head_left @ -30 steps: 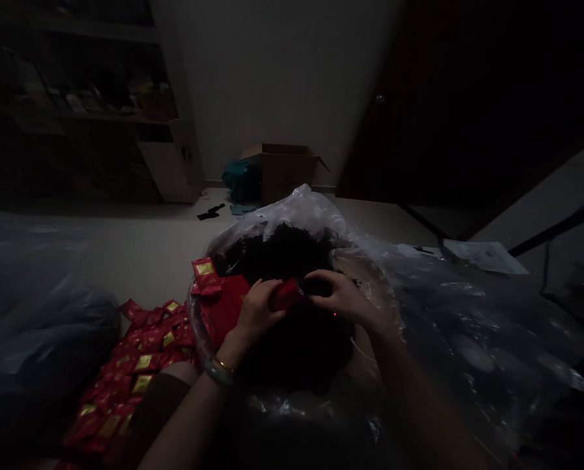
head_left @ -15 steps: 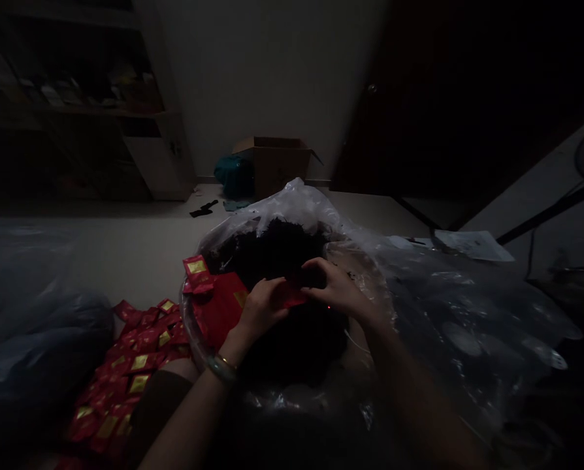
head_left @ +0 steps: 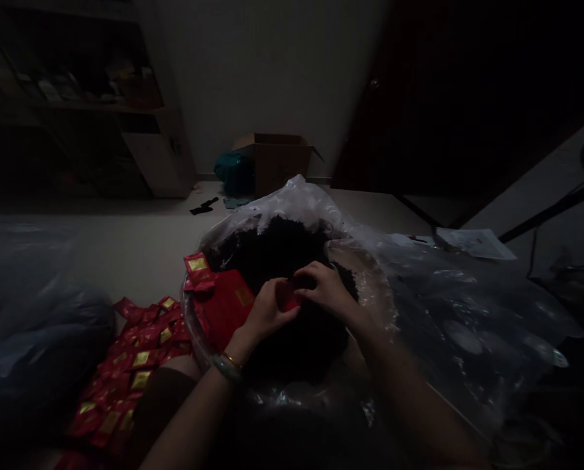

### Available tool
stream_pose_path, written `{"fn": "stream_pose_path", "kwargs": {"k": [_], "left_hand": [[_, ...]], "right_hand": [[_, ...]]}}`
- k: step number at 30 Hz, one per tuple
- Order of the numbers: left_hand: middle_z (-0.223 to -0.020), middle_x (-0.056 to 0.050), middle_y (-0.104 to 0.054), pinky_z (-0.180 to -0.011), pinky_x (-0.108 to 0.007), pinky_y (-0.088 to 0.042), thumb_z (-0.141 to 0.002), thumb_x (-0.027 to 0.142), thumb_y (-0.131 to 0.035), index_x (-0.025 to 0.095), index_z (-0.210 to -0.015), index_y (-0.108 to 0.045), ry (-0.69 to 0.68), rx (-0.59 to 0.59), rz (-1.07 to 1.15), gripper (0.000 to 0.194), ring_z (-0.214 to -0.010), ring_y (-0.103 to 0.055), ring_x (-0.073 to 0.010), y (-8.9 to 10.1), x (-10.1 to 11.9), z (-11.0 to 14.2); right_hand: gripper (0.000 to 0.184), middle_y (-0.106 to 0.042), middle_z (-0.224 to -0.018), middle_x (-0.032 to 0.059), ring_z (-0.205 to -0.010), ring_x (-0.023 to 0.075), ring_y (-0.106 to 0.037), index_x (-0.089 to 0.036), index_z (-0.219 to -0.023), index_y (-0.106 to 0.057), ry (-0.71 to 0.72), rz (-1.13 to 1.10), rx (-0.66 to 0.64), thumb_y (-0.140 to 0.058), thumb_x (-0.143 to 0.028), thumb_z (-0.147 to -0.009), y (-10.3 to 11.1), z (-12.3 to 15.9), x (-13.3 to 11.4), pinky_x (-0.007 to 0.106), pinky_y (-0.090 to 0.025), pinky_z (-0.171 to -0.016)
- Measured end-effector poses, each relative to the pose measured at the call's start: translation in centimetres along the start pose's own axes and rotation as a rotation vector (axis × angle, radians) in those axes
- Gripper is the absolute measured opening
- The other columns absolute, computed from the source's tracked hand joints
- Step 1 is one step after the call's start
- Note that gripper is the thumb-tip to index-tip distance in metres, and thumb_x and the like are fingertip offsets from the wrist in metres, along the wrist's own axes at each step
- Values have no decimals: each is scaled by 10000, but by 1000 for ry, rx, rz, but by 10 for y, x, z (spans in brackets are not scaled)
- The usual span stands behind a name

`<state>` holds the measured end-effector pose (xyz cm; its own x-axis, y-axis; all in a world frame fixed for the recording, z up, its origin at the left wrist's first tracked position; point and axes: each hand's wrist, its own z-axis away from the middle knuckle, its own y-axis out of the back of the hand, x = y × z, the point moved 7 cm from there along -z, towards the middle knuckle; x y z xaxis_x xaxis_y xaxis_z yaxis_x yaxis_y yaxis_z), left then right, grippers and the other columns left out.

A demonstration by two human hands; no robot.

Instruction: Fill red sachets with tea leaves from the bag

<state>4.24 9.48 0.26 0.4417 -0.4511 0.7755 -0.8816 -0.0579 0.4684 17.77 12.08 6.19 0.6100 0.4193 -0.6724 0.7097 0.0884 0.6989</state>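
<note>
Left hand (head_left: 265,313) clamped on a red packet (head_left: 287,297), held over the dark loose heap (head_left: 282,236) in the plastic-lined tub (head_left: 188,326). Right hand (head_left: 328,287) curled at the packet's other end, fingertips at its edge; can't tell if it's pinching, too dark. Fingers of both hands hide much of the packet.

Nearest clutter: flat red stack (head_left: 226,313) inside the tub's left side, just beside left hand, with a gold-labelled sachet (head_left: 200,274) at the rim. Sachet pile (head_left: 140,359) outside the tub, left, by the person's knee. Liner plastic (head_left: 302,199) bunched up at the far rim. Clear plastic bags (head_left: 443,307) crowd the right side, next to right forearm. Cardboard box (head_left: 285,163) and teal bag (head_left: 234,171) well beyond, against the wall.
</note>
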Motion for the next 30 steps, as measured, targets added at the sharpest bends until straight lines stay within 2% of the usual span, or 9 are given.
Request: {"fn": "stream_pose_path", "kwargs": {"k": [5,7,11,14,17,21,25,28,30], "left_hand": [[-1062,-97,-645,-868,-361,-506,-859,273,-515,177,-918,-590,64,9,204,135,-976,-621,-201,7,3,-7],[-1044,-93,-647,-887,-364,-490,-870,257,-475,178,-825,-601,110,34,256,155,-981,-613,-200,10,-1,-10],[-1040,-83,-646,-922,-370,-463,-855,280,-492,181,-804,-614,213,54,392,166,-1000,-601,-206,9,-9,-11],[-1070,-84,-630,-934,-369,-445,-838,321,-530,179,-762,-623,248,69,431,187,-1015,-587,-213,7,-13,-9],[-1041,-82,-623,-946,-365,-429,-813,304,-562,176,-727,-629,252,117,421,168,-1012,-577,-209,7,-16,-9],[-984,-70,-618,-925,-346,-432,-805,263,-562,176,-711,-618,284,181,416,140,-969,-579,-192,7,-20,-8],[-1000,-75,-601,-901,-338,-445,-810,258,-560,170,-718,-617,337,232,400,139,-964,-580,-189,8,-25,-7],[-983,-73,-594,-884,-342,-455,-814,239,-553,171,-714,-615,298,291,345,136,-963,-579,-190,12,-22,-5],[-962,-66,-591,-863,-340,-466,-822,236,-550,176,-722,-614,239,330,294,133,-956,-579,-190,16,-17,-4]], "right_hand": [[274,-706,-985,29,-935,199,-645,-203,-977,-685,-55,-169,-73,-682,-172,-705,-6,0,-2,330,-479,-863],[264,-710,-1001,30,-953,198,-644,-194,-993,-681,-61,-216,-112,-643,-172,-733,-7,0,-3,328,-476,-875],[217,-706,-981,43,-942,191,-642,-184,-964,-686,-55,-224,-139,-560,-157,-789,-8,-1,0,336,-480,-875],[215,-669,-973,60,-946,198,-626,-176,-934,-686,-23,-141,-32,-613,-126,-737,-5,-3,3,352,-480,-884],[317,-617,-980,64,-916,196,-613,-176,-962,-672,-3,-96,99,-709,-126,-652,0,-2,2,344,-502,-844],[364,-597,-990,51,-819,166,-613,-187,-983,-653,16,-127,154,-741,-146,-632,2,0,-3,303,-524,-734],[210,-677,-881,29,-809,173,-648,-202,-973,-657,18,-141,76,-635,-177,-765,-6,1,-9,302,-521,-744],[237,-721,-1003,51,-897,184,-679,-222,-1055,-651,26,-147,-18,-502,-198,-873,-16,3,-13,314,-521,-795],[285,-722,-1051,57,-936,196,-685,-233,-1129,-624,31,-135,-54,-522,-201,-864,-19,4,-14,317,-524,-802]]}}
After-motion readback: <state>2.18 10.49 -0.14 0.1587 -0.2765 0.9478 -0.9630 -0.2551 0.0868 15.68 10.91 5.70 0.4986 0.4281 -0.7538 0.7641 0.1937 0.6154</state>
